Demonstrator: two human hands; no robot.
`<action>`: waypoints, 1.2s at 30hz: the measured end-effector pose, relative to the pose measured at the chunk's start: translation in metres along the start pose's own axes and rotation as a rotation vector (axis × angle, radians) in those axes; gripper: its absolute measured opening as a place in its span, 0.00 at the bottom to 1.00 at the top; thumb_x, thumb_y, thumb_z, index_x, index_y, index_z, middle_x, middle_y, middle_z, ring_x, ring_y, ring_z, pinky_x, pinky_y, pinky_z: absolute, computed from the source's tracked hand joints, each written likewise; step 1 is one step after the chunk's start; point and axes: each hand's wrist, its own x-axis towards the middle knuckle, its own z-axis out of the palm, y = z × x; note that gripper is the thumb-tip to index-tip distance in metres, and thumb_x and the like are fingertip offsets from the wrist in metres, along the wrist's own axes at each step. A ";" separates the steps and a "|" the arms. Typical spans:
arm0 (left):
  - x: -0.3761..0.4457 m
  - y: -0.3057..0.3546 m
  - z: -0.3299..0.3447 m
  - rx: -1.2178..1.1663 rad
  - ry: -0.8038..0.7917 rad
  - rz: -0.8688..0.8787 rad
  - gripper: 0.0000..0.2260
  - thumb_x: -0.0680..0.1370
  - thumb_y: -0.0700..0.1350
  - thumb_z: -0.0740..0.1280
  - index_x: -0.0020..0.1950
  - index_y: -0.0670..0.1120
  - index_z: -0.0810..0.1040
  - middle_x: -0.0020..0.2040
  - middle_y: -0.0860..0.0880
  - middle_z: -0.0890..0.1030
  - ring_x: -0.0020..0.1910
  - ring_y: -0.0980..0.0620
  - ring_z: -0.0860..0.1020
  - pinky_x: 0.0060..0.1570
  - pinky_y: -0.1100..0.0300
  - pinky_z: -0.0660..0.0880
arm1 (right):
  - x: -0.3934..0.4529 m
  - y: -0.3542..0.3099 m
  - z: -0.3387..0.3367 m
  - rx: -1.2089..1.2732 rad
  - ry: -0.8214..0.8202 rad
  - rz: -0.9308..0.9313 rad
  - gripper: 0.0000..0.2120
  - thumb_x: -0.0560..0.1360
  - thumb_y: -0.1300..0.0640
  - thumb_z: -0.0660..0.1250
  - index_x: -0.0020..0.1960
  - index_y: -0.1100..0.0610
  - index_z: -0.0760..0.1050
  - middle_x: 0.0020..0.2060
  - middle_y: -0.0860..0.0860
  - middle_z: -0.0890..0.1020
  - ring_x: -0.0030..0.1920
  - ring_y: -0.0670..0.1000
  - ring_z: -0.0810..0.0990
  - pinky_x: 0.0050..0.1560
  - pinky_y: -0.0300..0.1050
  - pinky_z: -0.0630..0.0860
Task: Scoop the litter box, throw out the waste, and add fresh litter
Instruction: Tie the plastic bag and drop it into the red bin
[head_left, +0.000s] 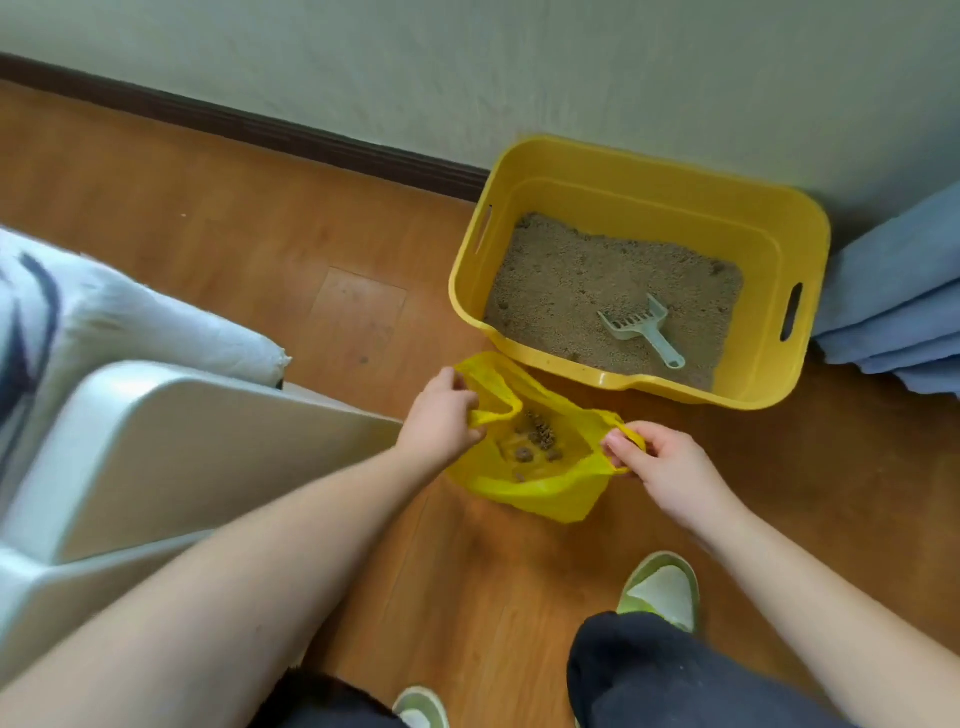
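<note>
We hold the yellow bag (540, 488) open on the floor just in front of the litter box (571, 171), left hand (441, 421) and right hand (660, 457) each pinching a handle, likely to tie the clumps in. The scoop (641, 327) rests on the litter.

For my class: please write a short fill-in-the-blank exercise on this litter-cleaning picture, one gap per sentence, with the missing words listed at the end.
1. The scoop lies on the litter inside the ______ box.
2. Both hands, left and right, grip the handles of a yellow plastic ______.
3. Dark clumps of waste sit ______ the bag.
4. The box stands on a ______ floor against the wall.

Missing words: yellow; bag; inside; wooden
</note>
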 end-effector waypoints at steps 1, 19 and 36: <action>-0.014 0.006 -0.003 0.029 0.029 0.006 0.11 0.73 0.53 0.71 0.50 0.47 0.81 0.58 0.47 0.72 0.57 0.44 0.73 0.58 0.53 0.69 | -0.010 -0.009 -0.003 -0.019 0.004 0.011 0.08 0.79 0.52 0.65 0.45 0.50 0.82 0.34 0.45 0.82 0.36 0.42 0.78 0.38 0.36 0.72; -0.241 0.106 -0.225 -0.548 -0.057 -0.181 0.11 0.81 0.50 0.62 0.40 0.50 0.75 0.30 0.53 0.79 0.34 0.55 0.75 0.36 0.61 0.68 | -0.244 -0.209 -0.074 0.311 0.165 0.235 0.05 0.77 0.62 0.66 0.51 0.55 0.78 0.43 0.52 0.84 0.44 0.46 0.83 0.51 0.42 0.78; -0.486 0.184 -0.494 -0.530 0.032 0.441 0.08 0.79 0.55 0.65 0.49 0.52 0.80 0.45 0.54 0.84 0.47 0.52 0.81 0.51 0.49 0.77 | -0.536 -0.457 -0.061 -0.805 0.491 -0.565 0.12 0.73 0.46 0.64 0.45 0.52 0.82 0.41 0.47 0.79 0.44 0.52 0.75 0.42 0.46 0.70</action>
